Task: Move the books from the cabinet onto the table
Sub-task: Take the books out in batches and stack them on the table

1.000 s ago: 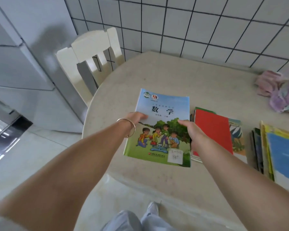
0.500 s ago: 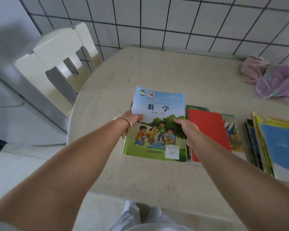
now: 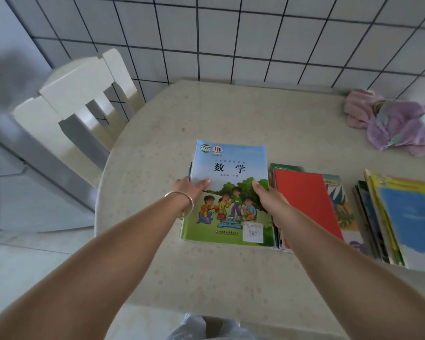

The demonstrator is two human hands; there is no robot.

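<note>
The left hand (image 3: 191, 187), a silver bangle (image 3: 180, 202) at its wrist, is gripping the left edge of a blue-and-green illustrated maths textbook (image 3: 228, 192); the right hand (image 3: 268, 197) is clasping its right edge, thumb on the cover; the book is lying on the round beige speckled table (image 3: 231, 123), just beside a red-covered book (image 3: 307, 202) topping a neighbouring pile.

The textbook (image 3: 228, 192) has a glossy paper cover, the bench (image 3: 231, 114) is smooth speckled stone-like material with a dull sheen, the wall tiles (image 3: 231, 33) look glazed, the bracelet (image 3: 182, 201) is shiny metal, and the crumpled cloth (image 3: 398, 121) looks soft.
</note>
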